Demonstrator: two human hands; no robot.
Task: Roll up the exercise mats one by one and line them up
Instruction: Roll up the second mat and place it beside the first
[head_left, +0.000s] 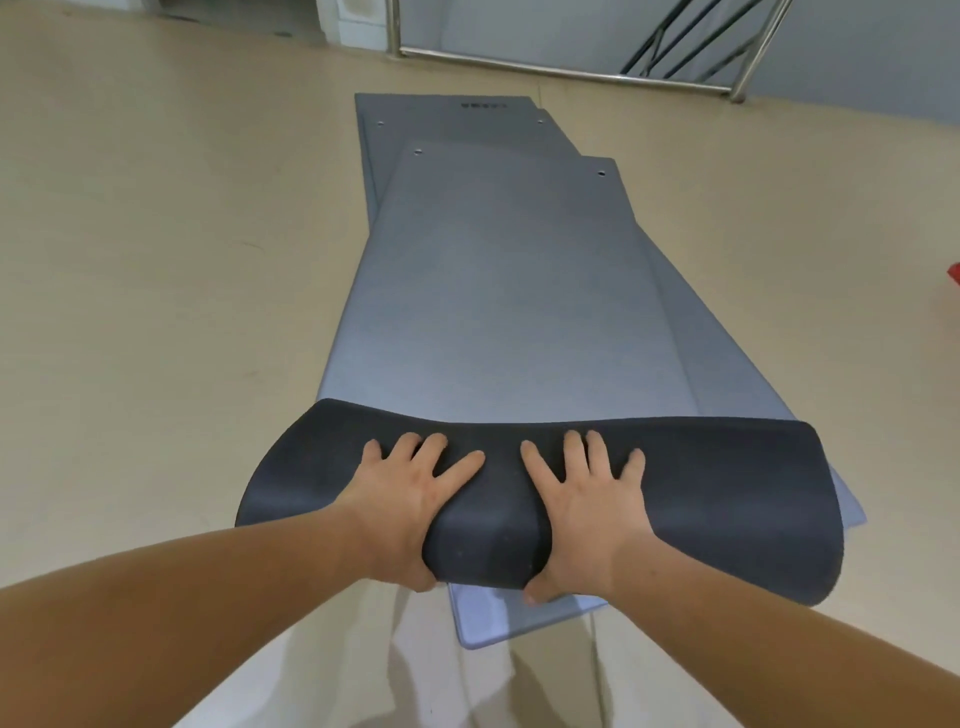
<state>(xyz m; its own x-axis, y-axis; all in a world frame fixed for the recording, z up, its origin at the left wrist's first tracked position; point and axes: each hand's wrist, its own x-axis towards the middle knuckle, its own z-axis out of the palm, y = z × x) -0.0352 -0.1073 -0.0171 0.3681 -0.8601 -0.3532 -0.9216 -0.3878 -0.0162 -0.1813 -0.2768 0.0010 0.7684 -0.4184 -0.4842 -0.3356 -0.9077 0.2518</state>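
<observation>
On the floor (156, 260), mats (415, 117) lie stacked. Our left hand (410, 499) and right hand (589, 506) grip the curled end of the top mat (493, 286), fingers (432, 446) spread.

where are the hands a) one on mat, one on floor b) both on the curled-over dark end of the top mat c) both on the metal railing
b: left hand and right hand both grip the curled black end of the top grey-blue foam exercise mat.

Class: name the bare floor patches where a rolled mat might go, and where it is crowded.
Bare floor lies left of the stacked mats, and right of them toward the railing. Crowded: the near end, where left hand and right hand grip the roll.
</observation>
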